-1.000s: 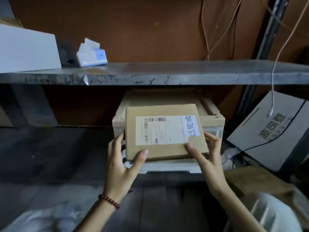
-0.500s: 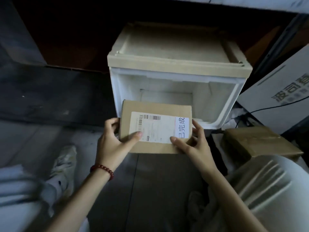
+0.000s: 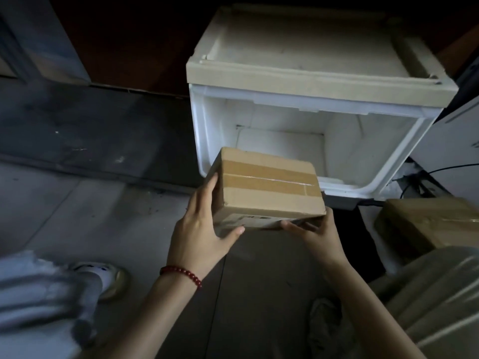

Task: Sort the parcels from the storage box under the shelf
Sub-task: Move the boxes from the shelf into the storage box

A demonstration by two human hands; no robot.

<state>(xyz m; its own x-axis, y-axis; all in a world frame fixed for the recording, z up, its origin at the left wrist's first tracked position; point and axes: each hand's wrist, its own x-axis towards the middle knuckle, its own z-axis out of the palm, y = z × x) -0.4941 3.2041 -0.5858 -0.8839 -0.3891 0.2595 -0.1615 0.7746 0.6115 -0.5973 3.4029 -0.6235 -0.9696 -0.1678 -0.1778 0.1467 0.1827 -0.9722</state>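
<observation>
So left hand (image 3: 199, 229) and right hand (image 3: 318, 234) grip the taped brown cardboard parcel (image 3: 267, 187) from both sides, probably tilting it to read the dim label.

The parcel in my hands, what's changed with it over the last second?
The parcel has been turned: its labelled face, on top before, is now the near side, and the taped face is up. The left hand and right hand still grip its near corners. The storage box stays put.

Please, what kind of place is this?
Probably a storeroom or parcel depot: a white storage box stands on a bare floor, a taped parcel is in front of it, and a second parcel lies to the right.
</observation>
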